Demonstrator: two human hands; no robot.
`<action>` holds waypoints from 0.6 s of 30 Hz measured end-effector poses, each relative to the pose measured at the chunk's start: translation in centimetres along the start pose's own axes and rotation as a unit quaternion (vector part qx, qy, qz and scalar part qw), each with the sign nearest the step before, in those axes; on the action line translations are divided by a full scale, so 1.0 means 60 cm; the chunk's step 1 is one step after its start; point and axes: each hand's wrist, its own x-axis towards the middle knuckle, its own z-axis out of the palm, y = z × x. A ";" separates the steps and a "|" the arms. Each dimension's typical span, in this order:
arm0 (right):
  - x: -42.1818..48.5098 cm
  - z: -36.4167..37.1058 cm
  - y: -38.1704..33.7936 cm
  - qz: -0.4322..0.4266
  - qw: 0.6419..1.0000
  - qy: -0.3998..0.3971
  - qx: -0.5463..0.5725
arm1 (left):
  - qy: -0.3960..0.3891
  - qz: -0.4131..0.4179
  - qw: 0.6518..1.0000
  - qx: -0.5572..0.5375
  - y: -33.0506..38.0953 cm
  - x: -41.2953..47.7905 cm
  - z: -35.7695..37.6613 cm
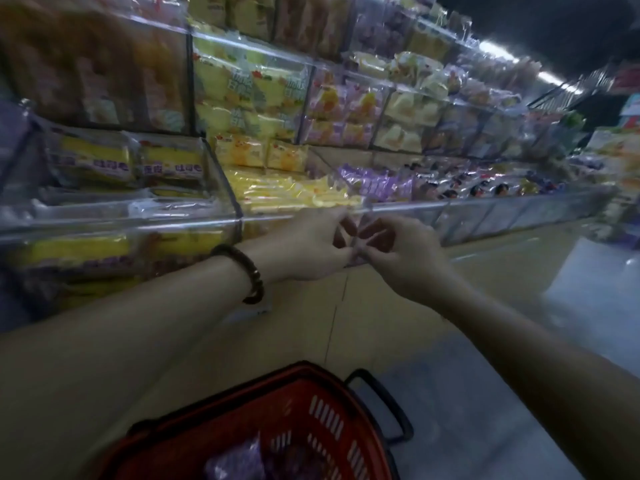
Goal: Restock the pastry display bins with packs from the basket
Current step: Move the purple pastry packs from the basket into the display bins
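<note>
While at rail [485,204], hands: left hand [311,245], right hand [405,259] together, pinching pack [358,258].
Pack: lift over rail, onto purple packs [377,183].

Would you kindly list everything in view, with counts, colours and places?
basket: one, red with black handle, bottom centre.
basket packs: several, purple, inside the basket.
held pack: one, clear purplish wrapper, between both hands.
display bins: many, clear, tiered rows ahead.
yellow packs: many, yellow, lower bin beyond the hands.
binned purple packs: several, purple, bin right of the yellow packs.
bracelet: one, dark beads, left wrist.
left hand: one, pinching the held pack.
right hand: one, pinching the held pack.
</note>
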 end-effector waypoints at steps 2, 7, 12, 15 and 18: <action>-0.039 0.038 -0.005 0.013 0.999 -0.047 0.022 | -0.052 -0.052 0.997 -0.019 -0.023 -0.059 0.016; -0.136 0.158 -0.010 0.090 0.977 -0.186 0.043 | -0.201 -0.136 0.970 0.024 -0.125 -0.185 0.076; -0.213 0.284 -0.002 0.141 0.941 -0.308 0.002 | -0.227 -0.204 0.952 0.025 -0.245 -0.275 0.151; -0.255 0.359 0.023 0.177 0.906 -0.384 -0.031 | -0.217 -0.249 0.944 0.013 -0.302 -0.304 0.196; -0.289 0.418 0.054 0.204 0.856 -0.469 -0.082 | -0.267 -0.242 0.932 0.043 -0.345 -0.317 0.224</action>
